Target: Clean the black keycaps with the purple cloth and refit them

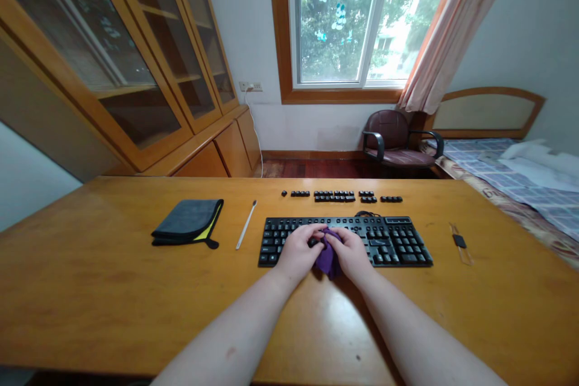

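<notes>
By the fingers of the left hand [296,247] a small black piece [313,242], apparently a keycap, is pinched against the purple cloth [329,259]; the cloth is also pinched by the right hand [355,253], probably so that the piece is kept steady. Both are held over the front of the keyboard [409,244], near the middle of the table [253,332]. Loose keycaps [335,198] are laid in rows along the table's far edge, perhaps to preserve their order. The white brush [246,225] and folded grey cloth [187,219] are placed towards the left edge, the wire tool [459,241] towards the right, seemingly within reach.

Nothing can be read — the pale markings [272,258] on the black keyboard [409,245] are too small.
</notes>
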### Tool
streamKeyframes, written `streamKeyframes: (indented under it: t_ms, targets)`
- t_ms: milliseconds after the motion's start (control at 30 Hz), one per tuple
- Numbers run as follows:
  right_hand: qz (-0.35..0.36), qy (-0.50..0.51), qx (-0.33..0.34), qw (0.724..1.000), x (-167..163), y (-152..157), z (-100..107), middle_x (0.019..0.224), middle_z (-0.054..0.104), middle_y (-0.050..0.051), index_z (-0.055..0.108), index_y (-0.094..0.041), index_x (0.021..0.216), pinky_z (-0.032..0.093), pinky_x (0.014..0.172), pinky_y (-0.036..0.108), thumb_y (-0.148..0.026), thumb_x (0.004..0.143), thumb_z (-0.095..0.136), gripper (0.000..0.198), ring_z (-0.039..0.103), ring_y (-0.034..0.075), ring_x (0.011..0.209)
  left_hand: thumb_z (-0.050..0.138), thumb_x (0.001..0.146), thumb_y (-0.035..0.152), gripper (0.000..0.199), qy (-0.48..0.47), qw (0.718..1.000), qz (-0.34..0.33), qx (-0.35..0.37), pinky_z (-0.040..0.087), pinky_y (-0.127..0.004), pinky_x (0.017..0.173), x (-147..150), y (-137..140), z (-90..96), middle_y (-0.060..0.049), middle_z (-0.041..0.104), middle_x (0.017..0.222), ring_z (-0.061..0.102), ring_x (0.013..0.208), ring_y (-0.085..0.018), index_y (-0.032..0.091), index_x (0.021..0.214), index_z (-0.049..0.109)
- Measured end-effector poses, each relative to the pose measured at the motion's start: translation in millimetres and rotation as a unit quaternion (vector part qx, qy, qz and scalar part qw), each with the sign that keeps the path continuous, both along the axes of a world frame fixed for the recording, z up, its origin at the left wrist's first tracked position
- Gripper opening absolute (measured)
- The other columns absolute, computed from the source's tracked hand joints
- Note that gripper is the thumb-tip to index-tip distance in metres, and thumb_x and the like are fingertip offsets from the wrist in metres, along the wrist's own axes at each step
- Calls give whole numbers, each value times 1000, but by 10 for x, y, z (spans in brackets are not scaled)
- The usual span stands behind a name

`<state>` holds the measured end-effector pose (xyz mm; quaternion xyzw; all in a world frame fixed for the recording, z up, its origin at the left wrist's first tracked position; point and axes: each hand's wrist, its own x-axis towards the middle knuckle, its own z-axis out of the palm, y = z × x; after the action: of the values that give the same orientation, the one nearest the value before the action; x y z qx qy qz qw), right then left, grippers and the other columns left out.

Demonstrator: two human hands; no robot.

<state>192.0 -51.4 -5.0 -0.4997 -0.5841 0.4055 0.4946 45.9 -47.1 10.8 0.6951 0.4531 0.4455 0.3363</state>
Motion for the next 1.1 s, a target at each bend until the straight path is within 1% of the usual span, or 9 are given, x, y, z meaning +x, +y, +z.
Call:
streamKeyframes:
  t_ms: [133,233,333,433,567,667,800,900,1100]
  targets:
    - [-16,72,-19,997,-7,6,-25,80,69,6,68,-18,85,46,71,33,-41,76,56,28,61,21,76,64,65,8,38,-115,990,-14,-79,51,-33,83,29,31,-15,-6,65,93,63,85,-16,18,101,63]
    - [-28,117,-21,993,-17,-9,-16,86,70,7,69,-18,87,46,74,34,-45,74,57,32,61,23,80,68,63,10,37,-181,976,-7,-123,52,-32,82,39,57,0,-6,65,88,62,86,-16,15,98,63]
    - [-12,150,-31,988,-23,-23,-8,92,69,8,68,-17,91,46,78,35,-45,76,56,34,61,24,86,69,61,8,36,-201,971,12,-128,52,-32,82,34,73,19,-6,65,88,62,86,-15,15,96,63]
    - [0,164,-36,986,-28,-26,-4,92,69,8,67,-18,91,46,80,37,-45,77,55,33,61,24,87,68,61,7,35,-206,971,22,-115,52,-32,82,26,78,15,-6,65,88,62,86,-15,15,95,63]
    - [-5,113,-30,993,-37,-26,15,93,69,7,67,-19,91,46,82,38,-38,69,65,29,62,24,87,62,64,5,34,-155,985,21,-73,52,-31,80,11,58,1,-5,65,89,62,83,-15,17,96,63]
    - [-2,98,-28,995,-42,-38,35,88,69,7,66,-18,89,47,78,37,-34,64,69,29,63,23,82,57,68,4,33,-62,998,7,-2,51,-31,81,-9,24,18,-3,65,91,62,82,-14,20,96,64]
    - [6,98,-35,994,-48,-57,50,83,69,6,66,-18,85,48,75,35,-32,65,68,24,63,22,78,53,69,2,37,45,997,-11,61,49,-32,84,-35,-11,55,0,66,90,60,85,-15,25,96,65]
    - [12,100,-27,995,-51,-56,43,83,69,6,66,-18,84,48,75,35,-33,67,67,23,62,22,78,53,69,2,38,59,996,-16,64,49,-31,84,-40,-14,62,0,66,92,60,86,-15,25,98,64]
    - [6,106,-24,994,-17,-23,27,79,69,5,68,-18,82,46,71,33,-39,71,62,24,61,21,74,58,68,6,35,22,999,-14,36,50,-31,81,-28,0,33,-1,65,90,61,81,-15,24,98,64]
